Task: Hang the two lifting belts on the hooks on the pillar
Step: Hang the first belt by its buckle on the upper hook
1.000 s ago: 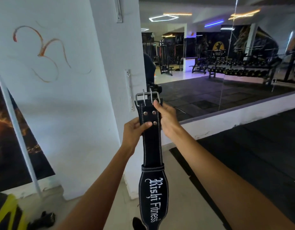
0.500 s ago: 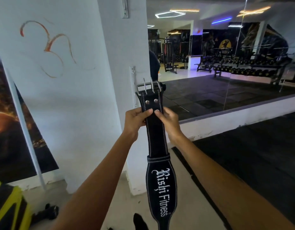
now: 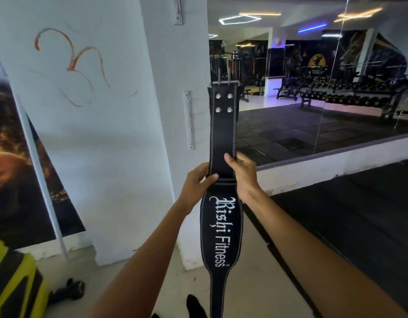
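Note:
A black lifting belt (image 3: 222, 134) with white "Rishi Fitness" lettering stands upright in front of me, its metal buckle (image 3: 225, 81) at the top. My left hand (image 3: 197, 181) grips the belt's left edge near the stitched loop. My right hand (image 3: 242, 174) holds the right edge at the same height. The white pillar (image 3: 171, 65) is just left of the belt. A white hook strip (image 3: 188, 119) is fixed on the pillar face, level with the belt's upper part; another hook strip (image 3: 177, 10) sits higher. Only one belt is visible.
A large wall mirror (image 3: 313, 88) to the right reflects gym racks and dumbbells. A poster (image 3: 19, 157) leans on the left wall. A yellow and black object (image 3: 12, 283) lies at lower left, with a dark dumbbell (image 3: 67, 292) on the floor beside it.
Both hands have slid down the belt from near the buckle to the stitched loop. The buckle end now stands higher, beside the hook strip on the pillar.

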The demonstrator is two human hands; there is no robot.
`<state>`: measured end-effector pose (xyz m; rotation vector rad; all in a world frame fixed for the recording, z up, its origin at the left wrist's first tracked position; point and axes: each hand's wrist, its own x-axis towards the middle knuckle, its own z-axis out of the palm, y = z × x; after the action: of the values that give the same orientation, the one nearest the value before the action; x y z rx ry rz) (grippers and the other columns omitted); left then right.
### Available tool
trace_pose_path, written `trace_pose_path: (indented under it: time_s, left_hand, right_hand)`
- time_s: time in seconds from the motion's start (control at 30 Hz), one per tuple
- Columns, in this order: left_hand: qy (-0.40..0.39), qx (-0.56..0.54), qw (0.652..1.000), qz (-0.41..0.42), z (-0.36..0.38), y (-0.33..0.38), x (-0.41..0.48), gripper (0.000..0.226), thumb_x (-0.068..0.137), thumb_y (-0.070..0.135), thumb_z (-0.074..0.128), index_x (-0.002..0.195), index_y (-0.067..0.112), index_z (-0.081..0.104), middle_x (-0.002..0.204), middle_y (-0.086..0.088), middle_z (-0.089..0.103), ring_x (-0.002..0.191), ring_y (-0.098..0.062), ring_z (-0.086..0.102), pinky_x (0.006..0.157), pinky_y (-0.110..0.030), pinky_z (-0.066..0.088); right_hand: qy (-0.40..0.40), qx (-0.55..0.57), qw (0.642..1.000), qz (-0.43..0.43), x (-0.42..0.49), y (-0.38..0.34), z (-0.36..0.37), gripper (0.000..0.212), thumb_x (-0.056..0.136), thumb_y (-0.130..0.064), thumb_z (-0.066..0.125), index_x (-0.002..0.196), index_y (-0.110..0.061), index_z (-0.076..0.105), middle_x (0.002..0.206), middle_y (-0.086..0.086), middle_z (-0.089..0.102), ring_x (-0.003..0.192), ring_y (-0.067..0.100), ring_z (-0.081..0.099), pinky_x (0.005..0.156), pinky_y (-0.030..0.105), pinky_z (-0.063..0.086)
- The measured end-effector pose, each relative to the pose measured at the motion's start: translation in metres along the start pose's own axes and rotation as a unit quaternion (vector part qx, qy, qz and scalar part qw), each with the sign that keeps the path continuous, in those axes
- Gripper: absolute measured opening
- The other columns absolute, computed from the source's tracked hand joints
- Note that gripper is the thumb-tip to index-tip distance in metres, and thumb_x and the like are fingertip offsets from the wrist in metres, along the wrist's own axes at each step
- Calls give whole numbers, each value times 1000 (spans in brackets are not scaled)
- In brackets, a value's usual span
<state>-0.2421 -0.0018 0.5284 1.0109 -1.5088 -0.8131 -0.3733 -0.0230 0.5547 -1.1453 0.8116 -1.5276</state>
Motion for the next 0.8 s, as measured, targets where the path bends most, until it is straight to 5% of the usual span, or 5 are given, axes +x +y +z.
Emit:
trace_pose_path:
  time_s: [0.23, 0.33, 0.43, 0.6, 0.8]
  left_hand:
    - [-30, 55, 988, -142, -11, -40, -23, 27, 80, 6, 70, 105, 0, 67, 98, -15, 72, 79, -15, 70, 82, -37, 56]
    - [-100, 34, 982, -157, -23, -13, -9, 43, 83, 29, 68, 121, 9, 62, 115, -10, 68, 102, -21, 66, 87, -33, 53]
    - [-41, -38, 994, -99, -23, 37, 22, 57, 82, 55, 58, 121, 13, 62, 116, -4, 68, 108, -17, 64, 87, -29, 52]
    - [106, -143, 980, -84, -8, 71, 48, 23, 84, 10, 67, 100, -7, 68, 84, -14, 71, 69, -20, 68, 59, -23, 55]
    - [128, -192, 971, -69, -2, 64, 43, 7, 86, 6, 64, 83, 9, 70, 64, 7, 73, 59, -7, 68, 53, -19, 53]
  right_hand:
    - [6, 19, 1000, 7, 18, -18, 1, 31, 81, -9, 67, 111, -1, 64, 117, 16, 66, 115, 28, 59, 109, 44, 37]
    - [-5, 15, 1000, 14, 13, -15, -1, 33, 82, -6, 65, 113, 4, 61, 119, 22, 64, 106, 29, 61, 105, 46, 42]
    - [-50, -12, 998, 22, 2, -9, 1, 32, 85, -5, 60, 117, 3, 59, 117, 24, 64, 90, 24, 65, 87, 35, 54]
    - [-100, -41, 994, -9, -5, 2, 0, 29, 83, -1, 62, 112, 2, 62, 99, 12, 69, 71, 6, 70, 66, 16, 56]
    - [-93, -93, 991, -19, -20, 42, -29, 24, 81, -5, 66, 104, 1, 66, 92, 7, 72, 77, 8, 70, 73, 24, 56]
